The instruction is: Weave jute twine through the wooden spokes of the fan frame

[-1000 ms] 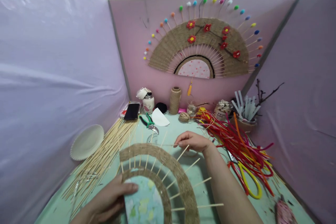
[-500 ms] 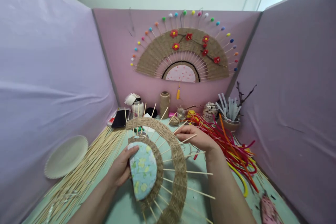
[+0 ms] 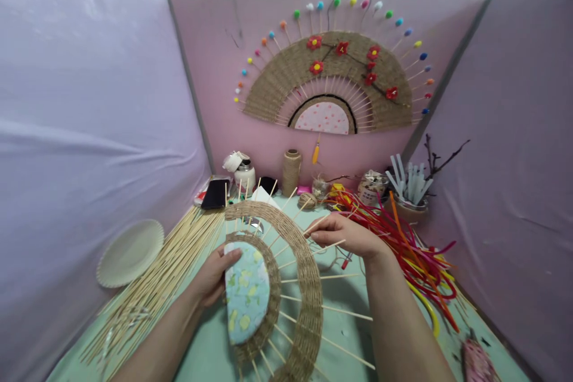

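Note:
A half-round woven fan stands tilted over the table, with pale sticks radiating through its twine bands. Its blue cloth centre carries a yellow and green print. My left hand grips that centre at its straight edge, thumb on the front and the other fingers behind. At the outer band's upper right, my right hand has its fingers pinched together beside a stick. What lies between those fingertips is too small to make out. Thin twine loops on the table below that hand.
Loose sticks and a white plate lie left. Red and orange pipe cleaners spread to the right. At the back stand a twine spool, jars and a pot of glue sticks. A finished fan hangs on the pink panel.
The view has tilted down and shifted slightly, so the background sits higher and farther right. Both hands keep their places at the fan, which has hardly moved.

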The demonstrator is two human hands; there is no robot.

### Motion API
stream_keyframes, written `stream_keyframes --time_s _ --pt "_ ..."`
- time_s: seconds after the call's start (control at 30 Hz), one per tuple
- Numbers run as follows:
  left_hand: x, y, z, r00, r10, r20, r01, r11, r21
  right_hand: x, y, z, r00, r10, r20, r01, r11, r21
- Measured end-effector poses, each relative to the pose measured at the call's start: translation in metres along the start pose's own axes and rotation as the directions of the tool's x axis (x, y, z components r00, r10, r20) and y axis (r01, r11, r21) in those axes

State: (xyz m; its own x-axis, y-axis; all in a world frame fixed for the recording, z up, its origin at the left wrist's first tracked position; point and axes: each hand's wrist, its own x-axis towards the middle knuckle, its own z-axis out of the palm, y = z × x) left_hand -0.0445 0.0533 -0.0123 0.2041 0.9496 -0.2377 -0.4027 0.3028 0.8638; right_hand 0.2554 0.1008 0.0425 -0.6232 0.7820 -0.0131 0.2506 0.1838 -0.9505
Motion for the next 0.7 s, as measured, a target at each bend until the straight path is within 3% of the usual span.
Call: stream_keyframes --time_s 0.47,0.7 --pt "0.0 0.005 -0.001 0.998 0.036 -0.055 -0.035 0.999 0.004 -0.013 0.005 -0.008 0.992 0.046 -0.114 -0.035 0.995 0.096" --pt "0.004 0.007 -0.007 0.991 0.07 -0.115 -0.073 0.997 -0.016 -0.019 -0.005 -0.013 0.928 -0.021 -0.371 0.03 0.999 0.019"
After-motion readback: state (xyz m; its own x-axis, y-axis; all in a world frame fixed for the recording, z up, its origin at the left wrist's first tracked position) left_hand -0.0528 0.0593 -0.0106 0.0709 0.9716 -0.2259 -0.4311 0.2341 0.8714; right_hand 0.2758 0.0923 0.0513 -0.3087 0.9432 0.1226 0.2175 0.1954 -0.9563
